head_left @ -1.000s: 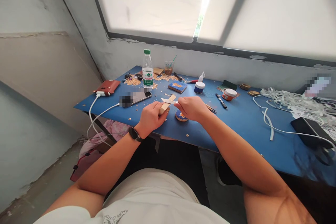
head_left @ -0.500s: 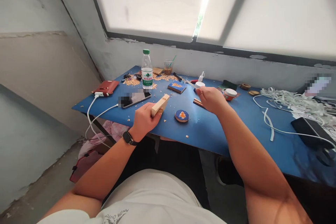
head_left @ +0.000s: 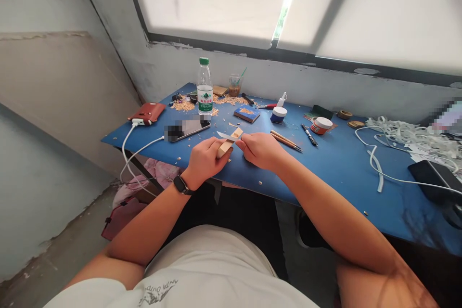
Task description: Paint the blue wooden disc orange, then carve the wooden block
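Near the table's front edge, my left hand (head_left: 206,158) is closed around a pale wooden block (head_left: 225,148), whose far end sticks out past the fingers. My right hand (head_left: 260,150) grips a knife (head_left: 226,135); its handle is hidden in the fist. The blade points left and lies across the upper part of the block, apparently touching it. A carved, orange-brown patch shows on the block beyond the blade.
Behind the hands are a phone (head_left: 189,130), a water bottle (head_left: 205,91), a blue painted block (head_left: 247,113) and a blue paint jar (head_left: 278,115). Wooden-handled tools (head_left: 285,140), a pen (head_left: 309,134) and an orange jar (head_left: 321,125) lie to the right. Wood shavings (head_left: 184,105) litter the back left.
My right hand has come left and nearer from beside the paint jar, bringing the knife onto the block. The round blue painted disc is now hidden behind my right hand.
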A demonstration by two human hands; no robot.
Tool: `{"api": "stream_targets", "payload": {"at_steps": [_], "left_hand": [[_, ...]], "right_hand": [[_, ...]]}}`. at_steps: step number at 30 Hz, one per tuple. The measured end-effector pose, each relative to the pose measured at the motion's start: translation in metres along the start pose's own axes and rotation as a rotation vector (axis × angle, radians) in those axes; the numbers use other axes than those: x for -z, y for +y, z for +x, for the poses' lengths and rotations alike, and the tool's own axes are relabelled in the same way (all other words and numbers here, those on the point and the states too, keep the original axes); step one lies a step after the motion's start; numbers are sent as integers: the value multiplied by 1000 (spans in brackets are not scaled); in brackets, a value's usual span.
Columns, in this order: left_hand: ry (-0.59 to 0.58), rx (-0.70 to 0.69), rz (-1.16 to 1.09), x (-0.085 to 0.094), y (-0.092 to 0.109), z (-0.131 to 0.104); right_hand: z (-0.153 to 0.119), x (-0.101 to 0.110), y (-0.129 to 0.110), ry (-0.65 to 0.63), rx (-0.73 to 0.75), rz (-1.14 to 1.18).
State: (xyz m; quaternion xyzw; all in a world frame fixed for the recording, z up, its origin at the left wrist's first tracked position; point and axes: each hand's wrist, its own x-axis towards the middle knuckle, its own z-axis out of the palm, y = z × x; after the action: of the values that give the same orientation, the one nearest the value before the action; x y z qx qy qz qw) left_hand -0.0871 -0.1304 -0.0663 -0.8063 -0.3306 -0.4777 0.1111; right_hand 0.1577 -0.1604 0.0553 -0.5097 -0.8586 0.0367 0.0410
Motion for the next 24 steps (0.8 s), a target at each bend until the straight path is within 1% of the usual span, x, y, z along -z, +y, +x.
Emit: {"api": "stream_targets", "payload": {"at_steps": [4,6,10,13,15,17,18,20,21,22,24], "left_hand": [[56,-45,26,-1,1,1],[62,-54,34,-1,1,1],[31,-27,51,-1,1,2],[-12,11,49,-2,1,2],[-29,34,48,-2,1,1],[-4,62,50,0,-2,0],[23,81,48,2,-5,0],[139,189,50,6,-12,-2],[187,228,42,7,-16,-2],[199,238,20,8,-19,-3],[170,175,-15,7,-21,-4]], "right_hand": [[-3,5,-8,-25,-79,-78],[-4,9,-12,-44,-117,-116],[-7,15,-19,-63,-165,-161],[-6,13,-25,-60,-177,-163],[-5,10,-24,-58,-175,-164],[-4,11,-14,-44,-218,-171],[-5,14,-4,-35,-264,-181],[-9,24,24,-34,-444,-195],[-13,31,39,-9,-514,-217],[-18,38,53,79,-564,-250],[-26,47,74,185,-598,-241]]}}
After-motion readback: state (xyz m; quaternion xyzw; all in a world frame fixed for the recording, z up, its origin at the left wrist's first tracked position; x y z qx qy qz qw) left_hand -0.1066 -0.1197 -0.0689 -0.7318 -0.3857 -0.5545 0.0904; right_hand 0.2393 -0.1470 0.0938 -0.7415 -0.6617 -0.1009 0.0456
